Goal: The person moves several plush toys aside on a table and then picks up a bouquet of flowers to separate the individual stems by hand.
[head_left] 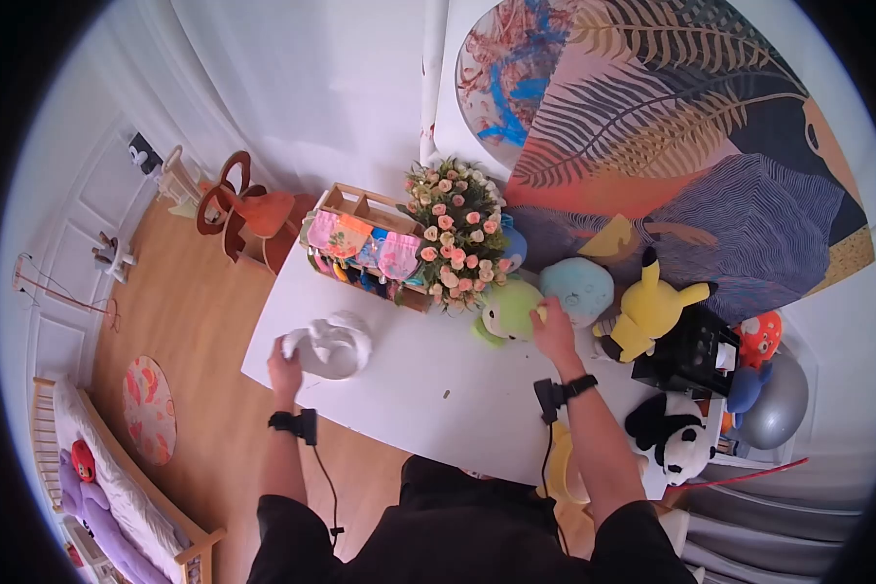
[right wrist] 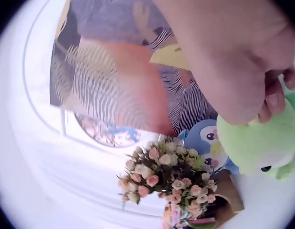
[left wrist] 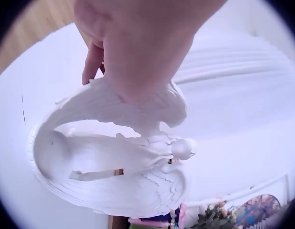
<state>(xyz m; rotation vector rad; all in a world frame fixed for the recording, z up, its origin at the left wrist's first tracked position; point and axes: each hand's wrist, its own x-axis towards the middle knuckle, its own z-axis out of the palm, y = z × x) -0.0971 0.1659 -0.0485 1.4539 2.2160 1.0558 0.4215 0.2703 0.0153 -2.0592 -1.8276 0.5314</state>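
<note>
My left hand (head_left: 284, 370) grips the edge of a white winged figurine (head_left: 333, 346) at the table's left side; in the left wrist view the figurine (left wrist: 109, 157) shows its curved wings around a small figure, the hand (left wrist: 138, 47) on the upper wing. My right hand (head_left: 555, 333) holds the top of a green plush toy (head_left: 512, 310) near the table's middle. In the right wrist view the fingers of that hand (right wrist: 238, 67) are curled against the green plush (right wrist: 257, 138). A light blue round plush (head_left: 578, 290) sits just behind the right hand.
A wooden organizer (head_left: 365, 209) with coloured items and a flower bunch (head_left: 456, 234) stand at the table's back. To the right are a yellow plush (head_left: 650, 310), a black box (head_left: 691, 355) and a panda plush (head_left: 676, 438). A blue plush (right wrist: 202, 140) sits beside the flowers.
</note>
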